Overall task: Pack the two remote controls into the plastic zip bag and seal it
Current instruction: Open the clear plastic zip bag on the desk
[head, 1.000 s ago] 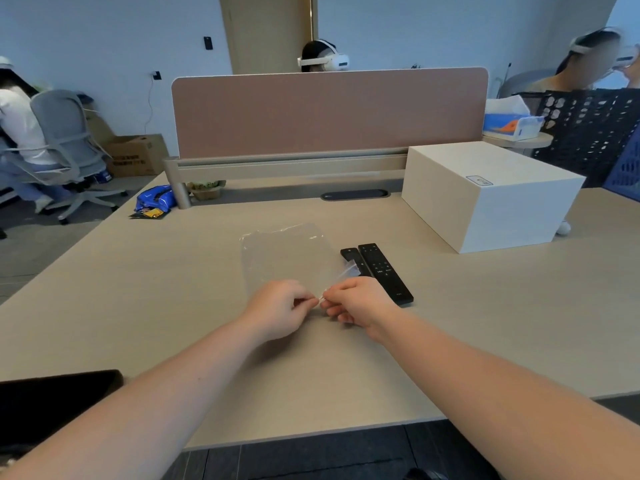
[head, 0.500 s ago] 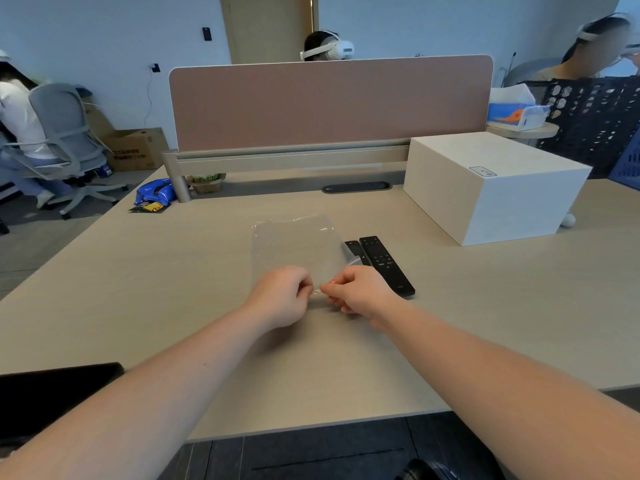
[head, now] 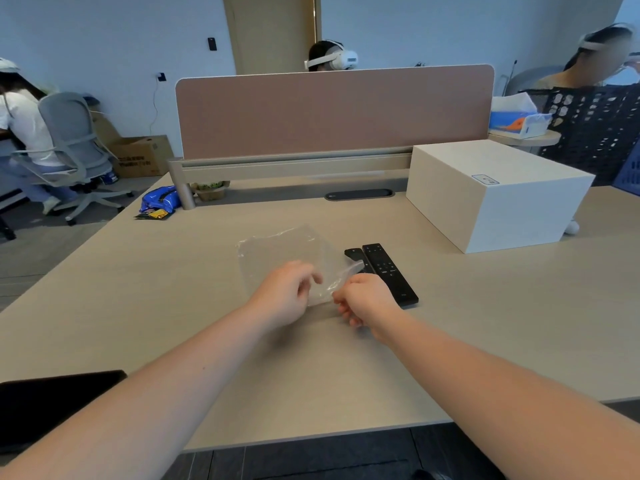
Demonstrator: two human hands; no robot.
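Note:
A clear plastic zip bag [head: 280, 252] lies flat on the beige desk [head: 485, 323], its mouth end nearest me. My left hand [head: 285, 292] pinches the bag's near edge, and my right hand [head: 363, 299] pinches the same edge just to the right. Two black remote controls lie side by side right of the bag: a longer one [head: 389, 271] and a shorter one [head: 356, 259], partly behind the bag's lifted corner and my right hand. Both remotes are outside the bag.
A white box [head: 495, 195] stands at the right rear of the desk. A brown divider panel [head: 332, 112] runs along the back. A blue snack packet [head: 159, 202] lies at the far left, a dark flat object [head: 52, 403] at the near left edge. People sit beyond.
My hands have moved slightly apart along the bag's near edge, and the left fingers have loosened. The bag's right corner is lifted. The remotes have not moved.

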